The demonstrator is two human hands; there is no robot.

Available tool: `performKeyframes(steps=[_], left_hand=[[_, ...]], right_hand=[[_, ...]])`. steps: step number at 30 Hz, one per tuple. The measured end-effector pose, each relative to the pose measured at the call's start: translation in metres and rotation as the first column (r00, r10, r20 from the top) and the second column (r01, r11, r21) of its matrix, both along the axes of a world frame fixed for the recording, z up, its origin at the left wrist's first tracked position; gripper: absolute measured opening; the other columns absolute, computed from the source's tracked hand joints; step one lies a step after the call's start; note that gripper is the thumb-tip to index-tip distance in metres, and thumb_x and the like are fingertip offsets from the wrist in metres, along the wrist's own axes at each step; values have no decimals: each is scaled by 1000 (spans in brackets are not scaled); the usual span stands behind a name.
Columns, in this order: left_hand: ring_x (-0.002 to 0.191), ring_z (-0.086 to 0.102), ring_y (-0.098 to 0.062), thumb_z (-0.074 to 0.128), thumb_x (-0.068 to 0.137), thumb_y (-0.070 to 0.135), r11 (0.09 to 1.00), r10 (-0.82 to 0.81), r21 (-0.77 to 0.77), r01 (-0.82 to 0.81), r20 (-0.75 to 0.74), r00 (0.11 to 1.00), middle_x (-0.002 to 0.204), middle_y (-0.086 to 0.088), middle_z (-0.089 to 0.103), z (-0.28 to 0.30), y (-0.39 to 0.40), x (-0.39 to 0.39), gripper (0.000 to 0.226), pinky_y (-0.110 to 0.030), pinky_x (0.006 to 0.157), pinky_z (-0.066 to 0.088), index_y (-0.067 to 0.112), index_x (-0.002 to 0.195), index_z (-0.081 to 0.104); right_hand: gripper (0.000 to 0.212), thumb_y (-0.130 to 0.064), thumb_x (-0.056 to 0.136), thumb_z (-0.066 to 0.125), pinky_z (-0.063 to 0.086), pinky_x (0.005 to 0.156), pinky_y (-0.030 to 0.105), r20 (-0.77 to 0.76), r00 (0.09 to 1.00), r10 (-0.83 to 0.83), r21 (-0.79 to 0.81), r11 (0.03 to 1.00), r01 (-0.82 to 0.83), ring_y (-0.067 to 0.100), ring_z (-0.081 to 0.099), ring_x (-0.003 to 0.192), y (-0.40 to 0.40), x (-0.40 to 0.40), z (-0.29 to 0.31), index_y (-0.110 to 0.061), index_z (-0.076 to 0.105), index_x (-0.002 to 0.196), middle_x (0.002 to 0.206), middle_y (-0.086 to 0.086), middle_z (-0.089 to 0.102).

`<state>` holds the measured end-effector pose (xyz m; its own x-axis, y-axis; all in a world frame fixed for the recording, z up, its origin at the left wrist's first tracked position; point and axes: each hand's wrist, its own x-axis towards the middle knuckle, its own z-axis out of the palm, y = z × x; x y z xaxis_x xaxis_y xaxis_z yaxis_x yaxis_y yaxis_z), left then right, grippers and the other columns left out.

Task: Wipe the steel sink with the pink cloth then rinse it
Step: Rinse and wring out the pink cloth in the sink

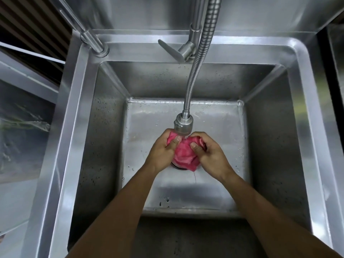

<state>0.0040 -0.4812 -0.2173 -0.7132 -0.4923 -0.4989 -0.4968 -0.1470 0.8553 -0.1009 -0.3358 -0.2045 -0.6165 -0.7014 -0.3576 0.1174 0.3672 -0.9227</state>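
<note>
Both hands [183, 148] bunch pink cloth [184, 155], hiding drain.

The steel sink [275, 127] has water droplets on its walls and floor; the drain [179, 167] sits mid-floor, mostly hidden.

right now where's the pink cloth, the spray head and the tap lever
pink cloth [184, 154], head view, bunched middle between the hands
spray head [183, 125], head view, its steel body
tap lever [170, 50], head view, flat blade
</note>
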Motion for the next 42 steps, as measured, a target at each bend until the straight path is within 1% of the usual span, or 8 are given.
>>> performKeyframes(steps=[9, 13, 18, 27, 29, 33, 39, 42], left_hand=[[85, 70, -8, 51, 104, 42, 966, -32, -253, 47, 62, 998, 95, 9, 72, 17, 40, 18, 12, -33, 74, 61, 37, 114, 57], [94, 71, -8, 55, 104, 37, 973, -232, -19, 231, -34, 972, 110, 19, 66, 41, 29, 32, 27, -25, 56, 58, 46, 128, 50], [53, 61, -19, 66, 98, 16, 959, -34, 275, 65, -118, 992, 79, -1, 70, 64, 2, 36, 19, -26, 39, 45, 26, 114, 67], [46, 57, -18, 67, 78, 3, 816, 130, 576, -55, -89, 988, 68, -4, 60, 80, 5, 37, 22, -18, 33, 35, 25, 74, 66], [47, 58, -18, 67, 83, -3, 833, 77, 553, -2, -113, 991, 70, -4, 62, 85, 1, 39, 28, -19, 33, 37, 24, 74, 65], [59, 65, -23, 67, 83, -1, 872, -108, 457, 173, -165, 980, 84, -12, 61, 101, -11, 38, 25, -23, 39, 45, 22, 73, 64], [72, 68, -17, 71, 83, 3, 875, -305, 315, 367, -229, 924, 96, -1, 70, 122, -22, 13, 26, -26, 48, 54, 27, 75, 69], [90, 73, -15, 70, 83, 17, 866, -380, 283, 413, -165, 910, 110, 13, 71, 131, -40, 3, 33, -33, 60, 60, 36, 110, 71]], right_hand=[[44, -8, 105, 49, 48, 62, 10, -195, 981, 18, 122, 992, 6, -1, 65, 79, 15, 20, 5, -51, 55, 97, 86, -20, 68], [20, -16, 106, 52, 59, 69, 25, -145, 989, 21, 155, 988, 1, 6, 68, 85, 27, 7, 20, -35, 58, 108, 91, -11, 70], [24, -4, 97, 67, 60, 78, 28, 187, 976, 109, -50, 994, -102, 17, 71, 94, 35, -15, 54, -21, 70, 113, 100, 1, 73], [51, 25, 86, 57, 57, 78, 28, 376, 925, 50, -106, 994, -11, 22, 68, 98, 38, -22, 77, -20, 81, 81, 99, 7, 75], [25, 3, 84, 68, 58, 85, 35, 533, 832, 151, -161, 984, -76, 31, 66, 107, 44, -33, 83, -14, 79, 98, 113, 15, 70], [47, -43, 80, 81, 58, 85, 41, 701, 660, 268, -187, 963, -193, 29, 68, 98, 46, -52, 96, -10, 72, 112, 109, 17, 67], [52, -32, 80, 84, 56, 103, 46, 636, 590, 497, -30, 780, -625, 33, 67, 122, 13, -62, 117, -27, 66, 129, 129, 9, 71], [34, -22, 86, 81, 60, 90, 37, 553, 611, 566, 98, 684, -723, 29, 73, 107, -2, -56, 122, -11, 71, 116, 112, 12, 77]])
